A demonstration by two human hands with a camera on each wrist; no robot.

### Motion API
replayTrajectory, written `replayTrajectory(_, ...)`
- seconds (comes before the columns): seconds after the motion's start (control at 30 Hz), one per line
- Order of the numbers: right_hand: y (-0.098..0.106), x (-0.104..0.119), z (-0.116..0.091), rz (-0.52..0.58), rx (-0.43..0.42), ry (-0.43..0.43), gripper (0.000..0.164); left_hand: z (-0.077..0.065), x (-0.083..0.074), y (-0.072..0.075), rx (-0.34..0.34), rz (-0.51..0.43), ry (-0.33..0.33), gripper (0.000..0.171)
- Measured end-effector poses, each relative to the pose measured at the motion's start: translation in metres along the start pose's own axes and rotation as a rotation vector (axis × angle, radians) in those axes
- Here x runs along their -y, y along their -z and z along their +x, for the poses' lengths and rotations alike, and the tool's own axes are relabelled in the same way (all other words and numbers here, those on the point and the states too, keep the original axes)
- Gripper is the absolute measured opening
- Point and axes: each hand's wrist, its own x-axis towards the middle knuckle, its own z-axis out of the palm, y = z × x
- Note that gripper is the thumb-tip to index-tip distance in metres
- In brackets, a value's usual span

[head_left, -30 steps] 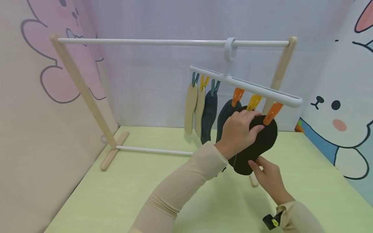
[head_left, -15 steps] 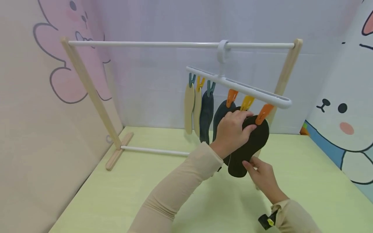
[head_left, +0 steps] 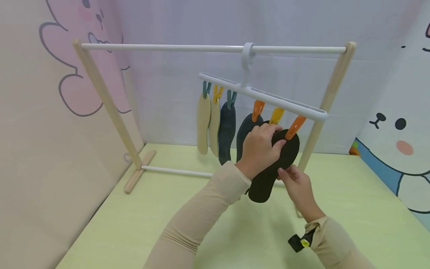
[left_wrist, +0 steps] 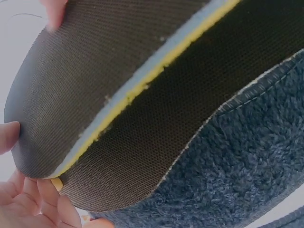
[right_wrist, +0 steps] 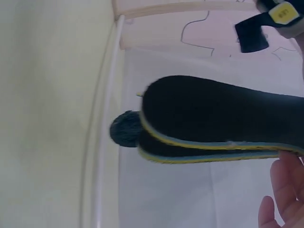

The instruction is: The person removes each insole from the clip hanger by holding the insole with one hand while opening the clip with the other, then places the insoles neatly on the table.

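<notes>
A black insole [head_left: 262, 183] with a blue-and-yellow edge hangs from an orange clip [head_left: 295, 127] at the near end of a white hanger [head_left: 285, 102]. My left hand [head_left: 258, 149] holds the insole's upper end, thumb on its front, just below the clip. Lower down, my right hand [head_left: 298, 188] pinches its right edge between thumb and fingers. Close behind it hangs another black insole [left_wrist: 137, 156], under a yellow clip [head_left: 277, 116] and mostly hidden in the head view. A fuzzy dark blue insole [left_wrist: 237, 156] lies behind that one in the left wrist view.
The hanger hooks over the white top rail [head_left: 161, 47] of a wooden-ended rack. Farther along it hang two cream insoles [head_left: 203, 123] and a dark one [head_left: 227, 130], each clipped. A low white bar [head_left: 178, 171] crosses above the pale green table [head_left: 161, 231].
The head view has shifted, so the rack appears displaced. My right hand has moved up along the insole's edge, and the insole's lower end has swung left. My left hand keeps its hold.
</notes>
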Motion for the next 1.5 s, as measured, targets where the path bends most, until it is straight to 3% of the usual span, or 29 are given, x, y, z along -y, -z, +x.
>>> replayTrajectory(0.17, -0.001, 0.01, 0.008, 0.113, -0.044, 0.0, 0.017, -0.001, 0.004, 0.001, -0.001, 0.01, 0.019, 0.027)
replayTrajectory(0.33, -0.001, 0.012, 0.012, 0.143, -0.038, 0.052, 0.017, 0.001, 0.005, 0.004, 0.007, 0.016, 0.015, 0.026)
replayTrajectory(0.53, -0.001, 0.012, 0.013, 0.177, 0.005, 0.109, 0.013, 0.006, 0.001, 0.008, 0.105, 0.018, 0.075, 0.028)
replayTrajectory(0.7, 0.002, 0.011, 0.011, 0.075, 0.014, 0.107, 0.01, 0.009, -0.004, 0.008, 0.178, -0.027, 0.112, 0.028)
replayTrajectory(0.87, 0.006, 0.01, 0.008, -0.103, 0.031, 0.118, 0.007, 0.011, -0.006, 0.007, 0.151, -0.023, 0.067, 0.031)
replayTrajectory(1.03, 0.007, 0.01, 0.004, -0.154, 0.084, 0.135, 0.005, 0.015, -0.009, 0.011, 0.152, -0.018, 0.057, 0.024)
replayTrajectory(1.13, 0.009, 0.011, 0.001, -0.182, 0.101, 0.136, 0.005, 0.018, -0.009, 0.014, 0.224, -0.163, 0.123, 0.023)
replayTrajectory(1.3, 0.014, 0.011, -0.001, -0.201, 0.097, 0.135, 0.005, 0.02, -0.007, 0.016, 0.37, -0.541, 0.292, 0.029)
replayTrajectory(1.4, 0.016, 0.009, -0.002, -0.199, 0.088, 0.157, 0.006, 0.018, -0.005, 0.015, 0.405, -0.665, 0.344, 0.032)
replayTrajectory(1.5, 0.019, 0.009, -0.004, -0.199, 0.083, 0.174, 0.004, 0.014, -0.008, 0.013, 0.402, -0.712, 0.392, 0.035)
